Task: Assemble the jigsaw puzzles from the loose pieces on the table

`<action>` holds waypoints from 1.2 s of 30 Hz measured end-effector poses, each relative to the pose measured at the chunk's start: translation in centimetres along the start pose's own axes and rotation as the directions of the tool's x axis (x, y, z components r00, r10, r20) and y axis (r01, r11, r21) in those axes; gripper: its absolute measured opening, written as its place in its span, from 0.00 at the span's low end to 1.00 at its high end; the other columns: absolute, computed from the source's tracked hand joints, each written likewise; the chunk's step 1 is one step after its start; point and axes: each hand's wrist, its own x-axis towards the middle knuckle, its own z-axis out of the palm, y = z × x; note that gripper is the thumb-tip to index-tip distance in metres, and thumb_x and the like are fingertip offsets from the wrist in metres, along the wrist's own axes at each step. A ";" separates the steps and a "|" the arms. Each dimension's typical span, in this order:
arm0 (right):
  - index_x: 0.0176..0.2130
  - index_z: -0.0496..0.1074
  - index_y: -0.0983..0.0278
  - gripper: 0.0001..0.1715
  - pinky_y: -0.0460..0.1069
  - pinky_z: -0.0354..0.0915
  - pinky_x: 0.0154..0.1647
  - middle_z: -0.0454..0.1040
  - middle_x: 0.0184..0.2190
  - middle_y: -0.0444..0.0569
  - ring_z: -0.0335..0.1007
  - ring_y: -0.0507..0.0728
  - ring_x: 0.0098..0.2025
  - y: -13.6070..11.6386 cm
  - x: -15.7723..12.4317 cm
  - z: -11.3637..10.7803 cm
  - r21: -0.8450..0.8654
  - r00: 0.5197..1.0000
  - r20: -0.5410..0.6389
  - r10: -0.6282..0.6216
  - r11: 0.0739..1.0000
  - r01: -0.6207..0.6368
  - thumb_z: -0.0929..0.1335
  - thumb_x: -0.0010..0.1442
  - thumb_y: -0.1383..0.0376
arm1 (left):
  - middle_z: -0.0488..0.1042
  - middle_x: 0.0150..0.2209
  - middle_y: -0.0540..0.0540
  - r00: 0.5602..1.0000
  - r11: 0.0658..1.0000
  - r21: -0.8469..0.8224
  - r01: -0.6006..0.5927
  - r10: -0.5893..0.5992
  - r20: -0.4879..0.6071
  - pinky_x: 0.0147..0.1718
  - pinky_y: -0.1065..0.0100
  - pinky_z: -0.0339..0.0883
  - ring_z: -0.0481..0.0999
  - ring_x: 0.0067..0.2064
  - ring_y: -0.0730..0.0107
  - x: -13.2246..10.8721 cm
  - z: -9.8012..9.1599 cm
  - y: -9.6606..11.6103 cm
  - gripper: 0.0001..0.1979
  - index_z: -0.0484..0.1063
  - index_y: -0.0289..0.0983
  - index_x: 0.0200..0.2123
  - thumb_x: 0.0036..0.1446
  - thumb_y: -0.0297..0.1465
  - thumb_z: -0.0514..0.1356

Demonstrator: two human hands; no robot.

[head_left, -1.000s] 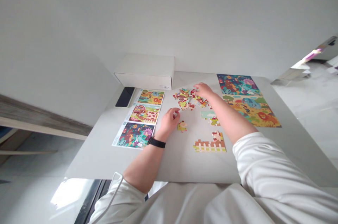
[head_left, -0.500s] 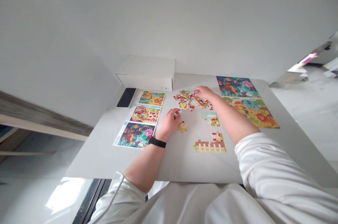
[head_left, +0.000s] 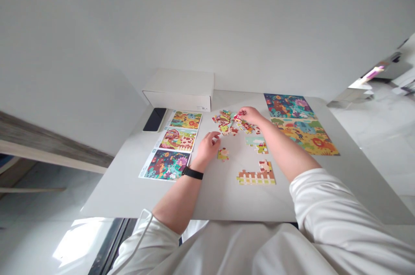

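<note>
My right hand (head_left: 249, 115) is at the back of the puzzle pile (head_left: 224, 123), its fingertips closed on a red puzzle piece (head_left: 237, 117). My left hand (head_left: 209, 147) rests on the table left of the pile, its fingers curled but apart, with nothing visible in them. Just right of it lies a loose yellow-green piece (head_left: 223, 154). Joined pieces with a white fence (head_left: 256, 178) and a brown-spotted part sit nearer to me. Above them is a joined group with pale sky and green (head_left: 256, 141).
On the left of the table (head_left: 207, 201) lie a sheet with three pictures (head_left: 177, 140) and a phone (head_left: 154, 119). A white box (head_left: 178, 89) stands at the back. Two finished puzzles, a dark one (head_left: 290, 106) and a yellow one (head_left: 304, 136), lie at the right.
The red piece at my right fingertips has shifted slightly, and the fingers have closed on it. My left hand has stayed nearly still; the whole view has shifted a little.
</note>
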 end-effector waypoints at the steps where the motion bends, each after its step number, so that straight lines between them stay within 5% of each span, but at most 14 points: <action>1: 0.41 0.83 0.63 0.09 0.52 0.73 0.50 0.85 0.40 0.50 0.79 0.58 0.42 0.0 -0.5 -0.2 0.110 1.000 -0.011 0.011 0.994 -0.010 0.76 0.57 0.66 | 0.80 0.48 0.43 1.000 1.000 -0.012 -0.013 0.013 -0.013 0.38 0.65 0.71 0.77 0.33 0.70 0.0 0.0 0.0 0.15 0.79 0.40 0.52 0.64 0.27 0.62; 7: 0.49 0.83 0.62 0.20 0.52 0.75 0.47 0.83 0.41 0.50 0.79 0.57 0.40 -1.7 -6.9 0.4 0.492 1.000 0.000 -0.010 0.871 0.008 0.77 0.56 0.62 | 0.80 0.50 0.42 0.991 0.985 -0.123 -0.121 0.112 -0.078 0.39 0.67 0.73 0.77 0.36 0.70 -0.2 -0.1 0.6 0.14 0.78 0.40 0.53 0.67 0.35 0.63; 16: 0.50 0.82 0.59 0.20 0.54 0.76 0.50 0.83 0.42 0.49 0.79 0.58 0.43 -4.6 -15.4 4.7 0.557 0.998 -0.061 0.000 0.830 0.034 0.77 0.58 0.57 | 0.82 0.37 0.45 0.964 0.917 -0.395 -0.061 0.156 0.215 0.32 0.70 0.73 0.78 0.33 0.70 -2.1 0.8 2.2 0.24 0.77 0.38 0.51 0.62 0.49 0.69; 24: 0.52 0.78 0.57 0.27 0.54 0.78 0.46 0.82 0.45 0.49 0.81 0.59 0.42 -4.5 -18.8 5.7 0.698 0.983 -0.111 0.147 0.716 -0.028 0.76 0.57 0.49 | 0.77 0.34 0.48 0.954 0.822 -0.562 0.093 0.089 0.287 0.26 0.73 0.69 0.72 0.28 0.76 -2.7 0.7 2.9 0.23 0.76 0.37 0.43 0.57 0.49 0.73; 36: 0.47 0.75 0.58 0.23 0.52 0.75 0.39 0.83 0.37 0.46 0.82 0.59 0.39 -5.0 -19.6 6.4 0.701 0.995 0.043 0.087 0.707 -0.092 0.77 0.54 0.53 | 0.74 0.29 0.51 0.961 0.779 -0.602 0.174 0.000 0.277 0.28 0.73 0.66 0.70 0.27 0.77 -2.3 0.5 3.0 0.24 0.77 0.36 0.40 0.58 0.51 0.72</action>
